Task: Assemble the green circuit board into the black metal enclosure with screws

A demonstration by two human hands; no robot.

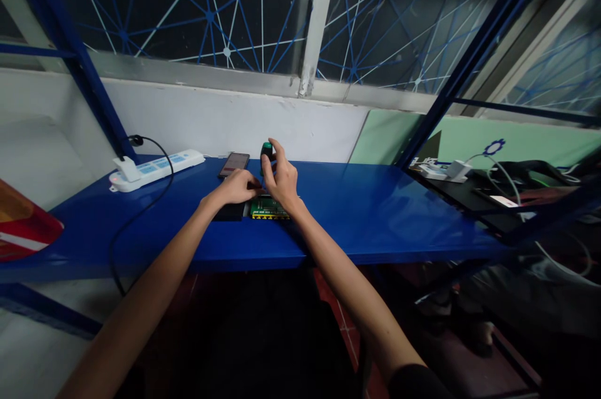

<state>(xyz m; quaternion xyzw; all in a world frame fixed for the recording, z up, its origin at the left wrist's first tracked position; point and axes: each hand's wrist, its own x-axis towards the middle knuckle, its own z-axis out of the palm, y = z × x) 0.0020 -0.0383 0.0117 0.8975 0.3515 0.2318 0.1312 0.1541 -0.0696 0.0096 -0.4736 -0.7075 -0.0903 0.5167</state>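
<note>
My right hand [282,178] is closed round the dark handle of a screwdriver with a green cap [267,150], held upright over a green circuit board [268,209] near the front edge of the blue table [375,211]. Beside it, my left hand [239,187] rests with curled fingers on the board's left side, above a flat black piece [229,212]. What the left fingers pinch, if anything, is too small to see.
A dark phone [233,164] lies just behind my hands. A white power strip [154,169] with a plug and black cable sits at the back left. A red and white object [23,223] is at the far left. A neighbouring bench [498,189] at right holds cables and white adapters.
</note>
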